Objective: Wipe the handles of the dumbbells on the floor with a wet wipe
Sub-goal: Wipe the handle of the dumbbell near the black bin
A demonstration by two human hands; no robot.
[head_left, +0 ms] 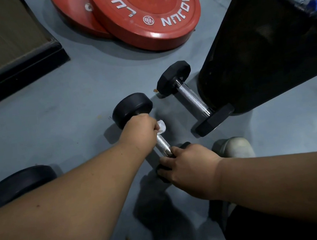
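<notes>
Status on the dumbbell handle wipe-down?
Done: cannot tell; no handle looks visibly wiped. In hand: left hand holds the wet wipe on the near dumbbell's handle; right hand steadies its near end. Left: probably the hex dumbbell beside the black bin.

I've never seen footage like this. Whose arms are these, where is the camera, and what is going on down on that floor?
No machine here: these are a person's own two arms, filmed by one wide-angle camera worn on the head, looking down and forward.

The left hand is curled round the metal handle of a dumbbell lying on the grey floor, with a white wet wipe pinched against it. The right hand grips that dumbbell's near black end, apparently steadying it.

A second dumbbell lies beside it, untouched, its near end against a tall black bin. Part of a third weight shows behind the left forearm. Further off lie two red weight plates, and a pale shoe shows at the right.
</notes>
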